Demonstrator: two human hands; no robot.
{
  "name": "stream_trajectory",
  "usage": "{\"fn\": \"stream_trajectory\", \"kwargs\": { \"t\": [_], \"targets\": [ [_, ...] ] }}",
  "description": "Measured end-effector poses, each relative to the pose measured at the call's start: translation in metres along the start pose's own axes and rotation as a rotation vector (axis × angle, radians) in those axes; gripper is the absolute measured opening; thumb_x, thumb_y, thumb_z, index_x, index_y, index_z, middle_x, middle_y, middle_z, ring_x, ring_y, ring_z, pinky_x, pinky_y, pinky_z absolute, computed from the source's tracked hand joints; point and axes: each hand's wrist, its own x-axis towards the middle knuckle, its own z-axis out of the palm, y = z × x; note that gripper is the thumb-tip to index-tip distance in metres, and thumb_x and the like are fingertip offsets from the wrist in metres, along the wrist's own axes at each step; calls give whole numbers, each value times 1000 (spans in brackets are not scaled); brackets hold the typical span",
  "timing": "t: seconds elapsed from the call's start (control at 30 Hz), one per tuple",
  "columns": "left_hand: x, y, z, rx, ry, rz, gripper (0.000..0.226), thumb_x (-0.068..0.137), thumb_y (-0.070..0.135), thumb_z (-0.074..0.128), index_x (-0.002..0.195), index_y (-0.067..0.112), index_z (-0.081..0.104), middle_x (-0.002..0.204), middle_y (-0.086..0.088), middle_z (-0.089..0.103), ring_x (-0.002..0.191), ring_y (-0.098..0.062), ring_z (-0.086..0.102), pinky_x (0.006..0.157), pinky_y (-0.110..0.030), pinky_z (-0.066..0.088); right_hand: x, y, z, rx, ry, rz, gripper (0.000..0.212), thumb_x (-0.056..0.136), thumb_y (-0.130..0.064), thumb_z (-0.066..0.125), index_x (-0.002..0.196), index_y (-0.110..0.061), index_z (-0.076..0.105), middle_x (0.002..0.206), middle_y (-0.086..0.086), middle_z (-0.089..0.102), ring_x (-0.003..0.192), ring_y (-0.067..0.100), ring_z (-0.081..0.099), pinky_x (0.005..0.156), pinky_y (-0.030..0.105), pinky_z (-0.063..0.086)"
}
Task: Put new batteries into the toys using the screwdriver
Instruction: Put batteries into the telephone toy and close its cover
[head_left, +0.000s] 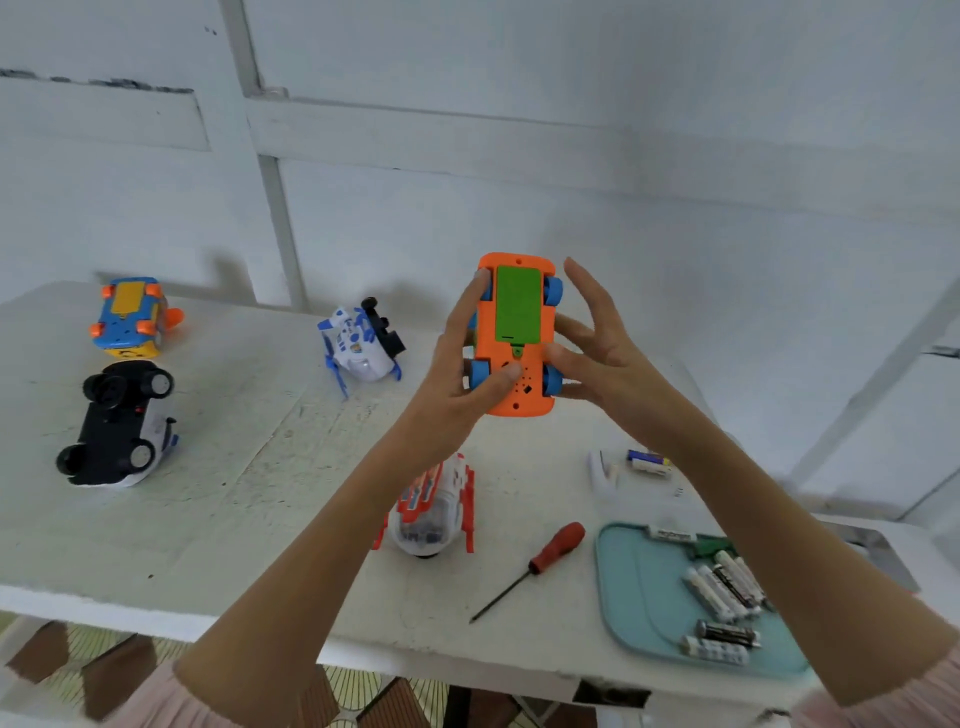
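Both grips are lifting the orange toy car (515, 332) above the counter (218, 467), underside showing: left hand (457, 364) is curling around its side, right hand (597, 353) is touching it with fingers spread. Below the right grip, a screwdriver (535, 566) is lying beside the tray (639, 597) of batteries (724, 587).

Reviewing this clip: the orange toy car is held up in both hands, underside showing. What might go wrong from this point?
1. The orange toy car is in the air; the left hand grips it, while the right hand only touches it with spread fingers, so it may slip and fall.
2. The green battery cover looks closed, and the screwdriver lies on the table, so a hand must let go to fetch it.
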Motion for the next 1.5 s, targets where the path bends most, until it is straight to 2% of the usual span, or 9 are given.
{"fn": "stream_trajectory", "kwargs": {
  "t": [0.2,0.4,0.67,0.77,0.83,1.0,1.17,1.3,1.5],
  "targets": [
    [6,-9,14,119,74,41,69,90,7,62,134,44,23,128,4,42,103,-2,60,78,-21,54,-36,37,-36,-251,81,48,46,87,-11,60,126,-31,45,110,-1,64,91,17,65,86,32,53],
    [1,-23,23,242,30,71,69,89,9,58,139,35,19,125,30,44,109,-6,58,85,-22,51,-65,88,-27,-748,-259,63,26,85,-10,64,111,-17,64,106,-3,65,87,3,54,80,12,42],
    [-6,-31,23,336,80,57,67,91,3,57,139,28,18,115,31,43,96,5,60,78,-15,51,-68,119,-1,-1014,-482,-24,33,84,-25,66,116,-19,64,116,0,54,104,16,40,89,31,40],
    [-8,-31,20,319,86,32,71,89,16,60,143,31,17,124,9,45,104,-11,61,87,-32,55,-67,127,5,-1066,-506,-44,30,85,-27,64,114,-20,65,116,2,53,103,19,40,88,36,40],
    [-9,-30,19,339,82,43,71,88,21,60,142,37,18,126,18,45,108,-15,59,89,-37,55,-68,130,9,-1097,-503,-53,24,87,-25,62,110,-18,66,115,2,54,102,21,41,87,37,41],
    [-6,-23,11,447,135,33,69,81,40,58,134,56,18,127,-6,34,116,-25,49,96,-43,50,-63,111,4,-888,-389,80,11,91,-14,56,101,-13,58,105,1,62,98,17,54,85,32,45],
    [15,-10,-12,623,148,87,71,90,14,60,136,47,17,125,-9,28,107,3,38,84,2,36,-58,53,-14,-482,-62,13,18,84,-2,63,83,-15,51,71,-8,61,62,7,59,62,14,46],
    [17,-5,-18,662,165,115,72,91,12,60,132,53,17,124,-2,24,112,-13,41,84,-4,38,-54,20,-18,-428,112,-66,22,85,-6,62,75,-20,48,67,3,61,56,20,53,54,26,46],
    [14,-7,-13,659,160,137,70,91,17,60,126,59,17,127,1,22,111,-10,40,83,1,38,-52,14,-13,-504,243,-114,29,85,-7,62,70,-24,43,65,-5,55,52,6,44,48,13,37]
  ]
}}
